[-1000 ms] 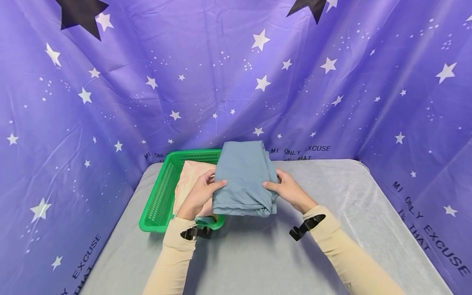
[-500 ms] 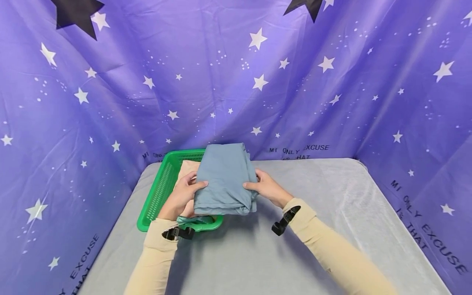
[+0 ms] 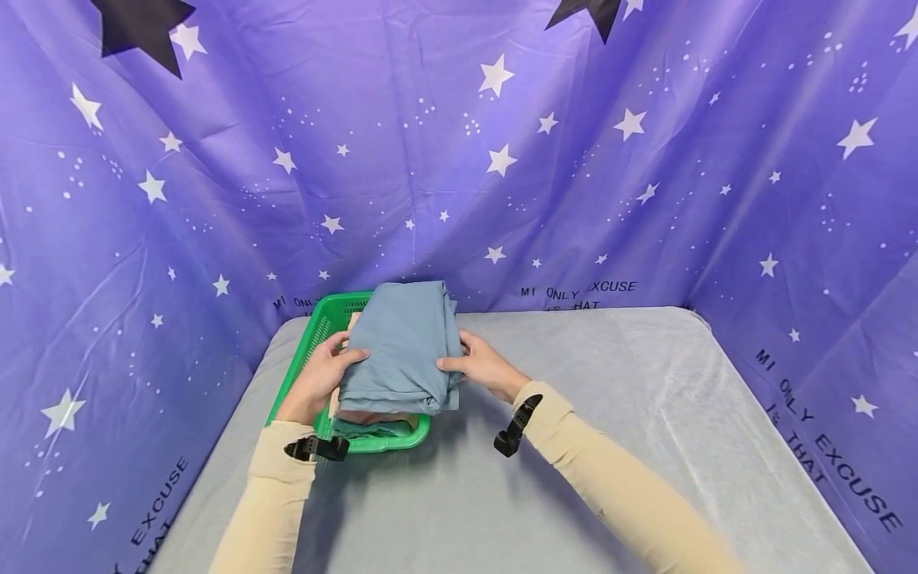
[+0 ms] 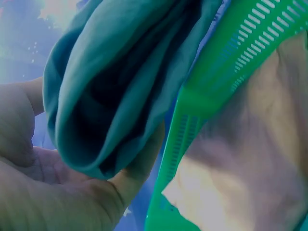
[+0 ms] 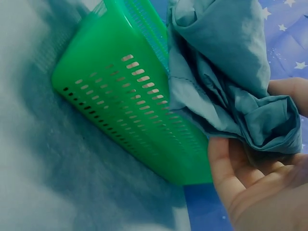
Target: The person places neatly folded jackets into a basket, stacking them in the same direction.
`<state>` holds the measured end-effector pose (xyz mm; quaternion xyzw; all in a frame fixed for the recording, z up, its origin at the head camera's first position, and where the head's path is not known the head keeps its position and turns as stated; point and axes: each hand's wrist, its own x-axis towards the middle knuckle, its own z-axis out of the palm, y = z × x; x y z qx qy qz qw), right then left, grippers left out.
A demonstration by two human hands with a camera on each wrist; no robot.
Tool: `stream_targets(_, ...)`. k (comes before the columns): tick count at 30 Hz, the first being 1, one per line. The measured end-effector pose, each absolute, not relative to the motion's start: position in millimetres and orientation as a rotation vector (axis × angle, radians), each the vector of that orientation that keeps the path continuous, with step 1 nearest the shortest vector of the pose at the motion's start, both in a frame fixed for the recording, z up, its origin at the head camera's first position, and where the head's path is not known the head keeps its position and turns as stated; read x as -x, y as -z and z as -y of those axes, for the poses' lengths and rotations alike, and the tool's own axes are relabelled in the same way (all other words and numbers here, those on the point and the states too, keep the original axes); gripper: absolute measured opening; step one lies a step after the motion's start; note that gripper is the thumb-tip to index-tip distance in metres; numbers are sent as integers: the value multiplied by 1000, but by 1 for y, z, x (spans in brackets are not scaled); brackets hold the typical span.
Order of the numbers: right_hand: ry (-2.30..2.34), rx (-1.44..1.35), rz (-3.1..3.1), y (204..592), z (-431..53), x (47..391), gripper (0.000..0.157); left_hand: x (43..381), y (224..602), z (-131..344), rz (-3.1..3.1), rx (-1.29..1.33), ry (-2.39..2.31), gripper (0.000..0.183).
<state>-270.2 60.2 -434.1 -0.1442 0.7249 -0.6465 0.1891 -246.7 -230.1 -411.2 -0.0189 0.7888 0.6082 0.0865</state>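
A folded blue-grey garment [image 3: 402, 343] is held flat over the green basket [image 3: 423, 434] in the head view. My left hand [image 3: 320, 379] grips its left side, thumb on top and fingers beneath. On the opposite side, my right hand [image 3: 490, 367] pinches it the same way. The left wrist view shows the garment's rolled fold [image 4: 110, 86] between thumb and fingers. Inside the basket lies a peach-coloured cloth [image 4: 240, 163], mostly hidden in the head view by the garment. A dark green cloth [image 3: 373, 428] shows at the basket's near end.
The basket stands on the left of a table with a grey cloth cover [image 3: 574, 446]. Its perforated side wall [image 5: 130, 101] fills much of the right wrist view. A purple star-patterned curtain [image 3: 430, 143] encloses the table at the back and sides.
Both hands have carried the folded garment leftward, from partly beside the basket to over it. It now covers most of the peach cloth. Both hands keep their grip.
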Motion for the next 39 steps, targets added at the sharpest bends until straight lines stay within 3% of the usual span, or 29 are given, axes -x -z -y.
stream_targets(25,1753,425,-2012,442,-26,277,65,253,426,267,-2335,157,-1787,70)
stream_targets(39,1621,382,-2165,435,-17,270,78,248,427,270,-2415,181,-1664,75)
